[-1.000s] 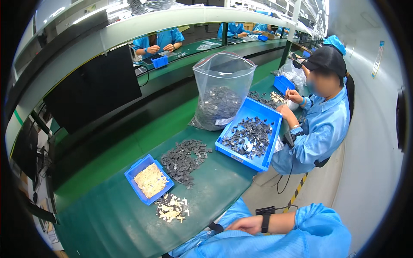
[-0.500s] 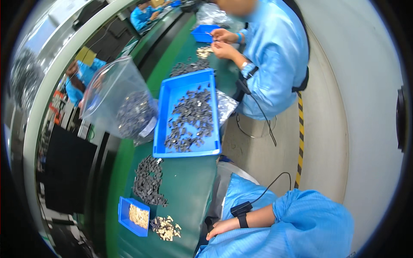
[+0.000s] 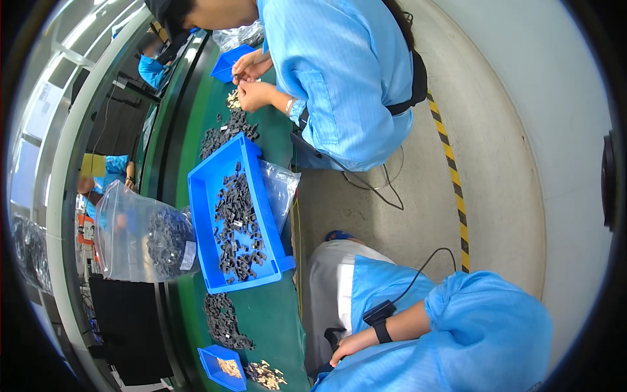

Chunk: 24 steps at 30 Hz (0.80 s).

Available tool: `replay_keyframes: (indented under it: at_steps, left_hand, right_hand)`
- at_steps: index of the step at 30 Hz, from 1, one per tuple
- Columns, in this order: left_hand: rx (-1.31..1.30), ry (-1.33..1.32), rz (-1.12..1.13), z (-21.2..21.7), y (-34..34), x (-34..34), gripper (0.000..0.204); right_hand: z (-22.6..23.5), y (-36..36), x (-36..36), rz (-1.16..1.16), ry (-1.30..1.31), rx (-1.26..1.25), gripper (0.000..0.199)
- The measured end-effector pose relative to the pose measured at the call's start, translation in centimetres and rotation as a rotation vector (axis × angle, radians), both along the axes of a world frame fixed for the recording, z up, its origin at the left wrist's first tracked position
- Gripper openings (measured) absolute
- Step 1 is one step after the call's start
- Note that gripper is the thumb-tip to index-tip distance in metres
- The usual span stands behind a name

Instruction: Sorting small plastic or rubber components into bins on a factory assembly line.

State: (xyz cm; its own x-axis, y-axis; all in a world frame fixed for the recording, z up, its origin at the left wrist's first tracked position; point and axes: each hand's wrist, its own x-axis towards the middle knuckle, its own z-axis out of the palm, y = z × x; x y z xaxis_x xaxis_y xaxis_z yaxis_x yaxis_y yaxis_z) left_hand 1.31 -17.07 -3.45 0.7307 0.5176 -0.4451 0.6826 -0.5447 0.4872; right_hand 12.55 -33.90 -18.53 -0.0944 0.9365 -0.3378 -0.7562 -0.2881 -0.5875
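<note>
So at this point the wearer wasn't really on the parts at all. One hand (image 3: 349,346) rested down near the lap by the desk edge, fingers loosely curled and holding nothing that I could see; it had a black wrist strap with a cable on it. Which hand it was, and where the other one was, I honestly couldn't tell, since blue sleeves covered most of that corner.

Nearest to that hand on the green desk (image 3: 274,313) were the small pile of pale parts (image 3: 266,374) and the little blue tray (image 3: 223,368) with a few more pale pieces in it. Just beyond sat a loose heap of dark parts (image 3: 224,321), then the big blue tray (image 3: 202,196) still well covered with dark pieces, and a clear bag (image 3: 130,232) holding plenty more.

Judging by that, only a small share looked sorted, with loads left. The co-worker's hands (image 3: 251,81) farther along were busy with small bits.
</note>
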Motion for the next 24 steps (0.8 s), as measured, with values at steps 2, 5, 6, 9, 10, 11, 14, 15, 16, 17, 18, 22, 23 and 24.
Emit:
replay_keyframes:
  at_steps: [2,5,6,9,10,11,14,15,16,17,18,22,23,24]
  left_hand:
    - [0.014,0.010,-0.003,0.0,-0.1,0.2,0.040]
    - [0.024,0.008,0.003,0.0,-0.1,0.3,0.040]
    - [0.027,0.007,0.006,0.1,-0.1,0.2,0.040]
    - [0.031,-0.008,0.024,0.0,-0.3,-0.2,0.040]
    - [0.028,-0.012,0.038,0.0,-0.3,-0.7,0.040]
    - [0.022,-0.014,0.048,-0.1,-0.4,-1.1,0.040]
    - [-0.003,-0.024,0.097,-0.4,-0.6,-2.6,0.040]
    - [-0.017,-0.027,0.118,-0.5,-0.6,-3.3,0.039]
    - [-0.033,-0.025,0.138,-0.6,-0.8,-3.9,0.039]
    - [-0.057,-0.021,0.170,-0.8,-1.0,-4.7,0.039]
    - [-0.082,-0.007,0.194,-0.8,-1.3,-5.2,0.039]
    - [-0.270,0.118,0.306,-0.1,-2.1,-5.8,0.039]
    - [-0.541,-0.113,0.406,0.4,-2.1,-5.9,0.037]
    - [-0.810,-0.350,0.490,1.2,-1.9,-5.7,0.034]
  right_hand:
    - [-0.1,-0.5,0.4,-0.010,0.027,-0.002,0.039]
    - [-1.0,-0.4,0.2,0.013,0.044,-0.001,0.039]
    - [-0.8,-0.5,0.5,0.037,0.097,-0.008,0.039]
    - [0.0,-1.1,0.9,0.021,-0.048,-0.028,0.042]
    - [-0.2,-1.3,0.6,-0.044,-0.142,-0.011,0.043]
    - [-2.5,-0.5,-0.6,-0.062,-0.097,0.041,0.041]
    - [-3.8,-1.2,0.0,-0.010,-0.361,0.130,0.039]
    - [-4.4,-1.1,-0.2,0.004,-0.604,0.118,0.042]
    - [-5.8,-1.5,-0.6,-0.130,-0.523,0.258,0.040]
    - [-2.2,-2.4,0.9,-0.025,-0.520,0.104,0.038]
    - [1.4,-3.5,2.2,0.073,-0.523,-0.058,0.036]
    - [3.8,-4.9,2.5,-0.177,-0.215,-0.162,0.040]
    - [5.5,-5.2,3.0,-0.208,-0.182,-0.175,0.039]
    - [6.7,-5.5,3.4,-0.247,-0.147,-0.194,0.038]
